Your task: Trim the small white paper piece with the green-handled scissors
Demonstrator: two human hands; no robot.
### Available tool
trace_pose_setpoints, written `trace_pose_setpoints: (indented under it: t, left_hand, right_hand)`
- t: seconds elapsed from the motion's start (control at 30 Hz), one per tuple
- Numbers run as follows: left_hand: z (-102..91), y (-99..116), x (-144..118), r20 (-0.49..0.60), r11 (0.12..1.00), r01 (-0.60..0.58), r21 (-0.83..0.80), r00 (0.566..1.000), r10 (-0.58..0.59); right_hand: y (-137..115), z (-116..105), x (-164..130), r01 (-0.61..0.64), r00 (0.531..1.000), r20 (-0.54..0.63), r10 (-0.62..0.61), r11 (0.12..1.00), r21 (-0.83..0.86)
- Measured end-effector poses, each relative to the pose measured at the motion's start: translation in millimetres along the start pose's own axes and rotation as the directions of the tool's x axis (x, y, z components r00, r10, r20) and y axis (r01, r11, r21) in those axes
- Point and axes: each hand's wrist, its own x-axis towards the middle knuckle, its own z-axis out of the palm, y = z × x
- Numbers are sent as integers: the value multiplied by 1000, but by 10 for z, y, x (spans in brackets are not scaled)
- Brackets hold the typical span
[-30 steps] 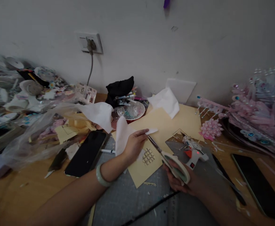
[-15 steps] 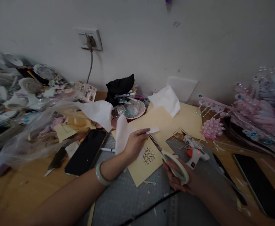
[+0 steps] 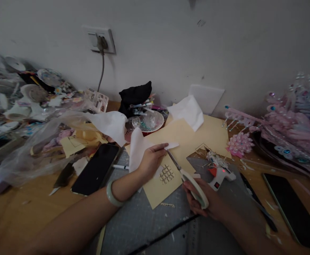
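My left hand is closed on a soft white sheet, fabric or paper, pinching it near a narrow end that sticks out past the fingertips. My right hand grips white-handled scissors. Their blade tips touch or nearly touch the white piece just beside my left fingertips; whether they cut into it I cannot tell. Under both hands lies cream card with a dark honeycomb-like pattern drawn on it.
A grey cutting mat covers the table middle. Right of my hand are a glue gun, a pink beaded flower and a phone. On the left lie another phone and a craft knife. A bowl stands behind.
The scissor handles have drawn closer together and now look narrower. My left hand keeps its pinch on the white sheet, and the view has shifted slightly.
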Motion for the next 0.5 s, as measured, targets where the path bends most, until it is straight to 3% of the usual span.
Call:
trace_pose_setpoints:
  t: [0.5]
  left_hand:
    - [9, 1, 4, -7, 1000, -15, -25, 1000, 14]
  right_hand:
    - [-6, -23, -14, -10, 1000, 17, 9, 999, 39]
